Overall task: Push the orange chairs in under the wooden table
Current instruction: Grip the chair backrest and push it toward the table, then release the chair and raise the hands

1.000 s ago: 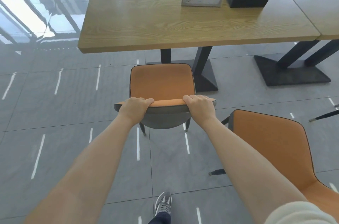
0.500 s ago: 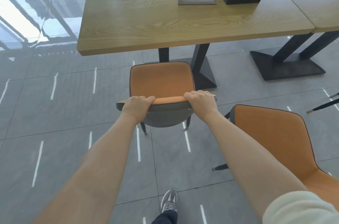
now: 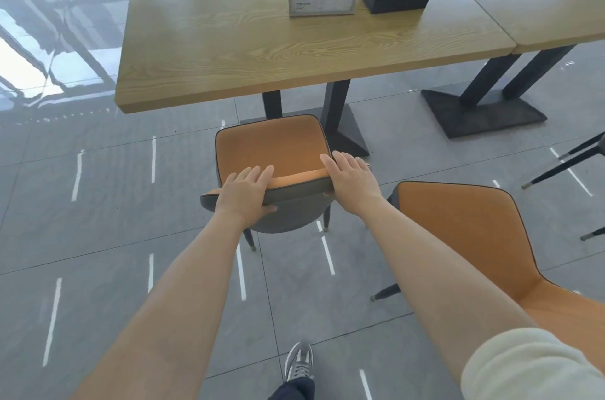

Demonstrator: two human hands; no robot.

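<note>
Your left hand (image 3: 246, 192) and right hand (image 3: 351, 181) rest spread, fingers extended, on the orange chair's (image 3: 271, 150) backrest, near the wooden table (image 3: 229, 49).

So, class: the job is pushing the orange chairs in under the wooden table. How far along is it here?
Done: nothing fully; no near-side chair is tucked in.
In hand: the left hand and right hand lie on the backrest of the orange padded chair, fingers extended; its seat reaches the edge of the light wooden table.
Left: finishing that push, then the second orange chair on the right, standing well clear.
</note>
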